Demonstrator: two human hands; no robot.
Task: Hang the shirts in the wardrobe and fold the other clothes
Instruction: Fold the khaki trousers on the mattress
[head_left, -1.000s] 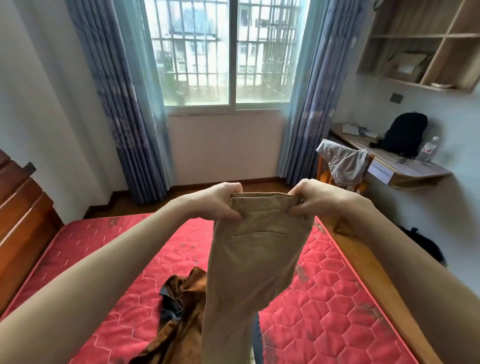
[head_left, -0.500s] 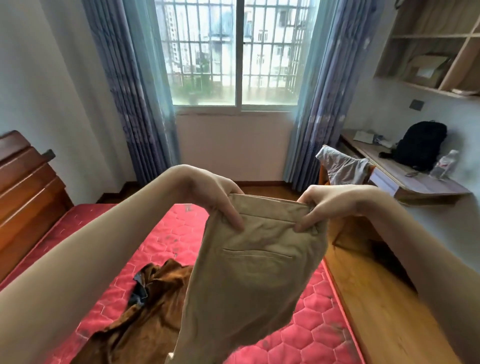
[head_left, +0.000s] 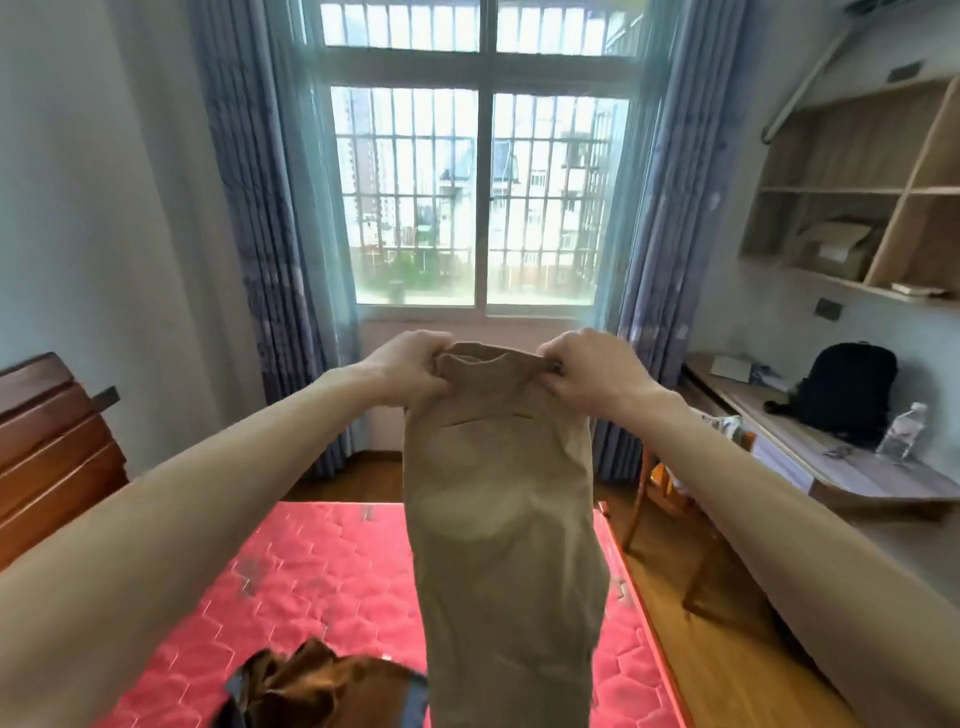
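The person's left hand (head_left: 410, 366) and right hand (head_left: 589, 371) each clench the waistband of the khaki trousers (head_left: 501, 519), which hang at frame centre above the red mattress (head_left: 322, 587). A crumpled brown garment (head_left: 317, 686) lies on the mattress at seven o'clock. At three o'clock, the bench (head_left: 852, 467) carries a black backpack (head_left: 844, 387) and a water bottle (head_left: 901, 431); no writing is legible.

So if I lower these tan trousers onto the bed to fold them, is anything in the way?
Partly. Both hands, left and right, hold the tan trousers above the red mattress. A crumpled brown garment lies below them to the left; the mattress right of it is bare.
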